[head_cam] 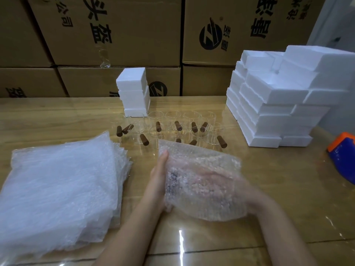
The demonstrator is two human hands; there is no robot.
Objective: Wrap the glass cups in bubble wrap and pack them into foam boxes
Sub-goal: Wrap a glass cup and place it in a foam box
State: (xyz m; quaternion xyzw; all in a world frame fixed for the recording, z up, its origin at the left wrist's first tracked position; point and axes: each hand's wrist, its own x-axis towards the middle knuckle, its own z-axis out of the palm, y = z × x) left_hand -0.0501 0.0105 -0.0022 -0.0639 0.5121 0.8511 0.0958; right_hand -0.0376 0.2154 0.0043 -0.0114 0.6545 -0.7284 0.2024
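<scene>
Lower centre: left hand [158,177] flat, grip released, steadying bubble wrap [201,169] for rolling; right hand [258,201] blurred, grip unclear.

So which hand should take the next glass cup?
Probably left: the left hand lies bare at the edge of the clear bubble wrap sheet, fingers toward the glass cups with brown handles; the right hand is covered by the sheet.

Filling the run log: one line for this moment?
step: wrapping; left hand: against bubble wrap sheet; right hand: under sheet; glass cups: on table
</scene>
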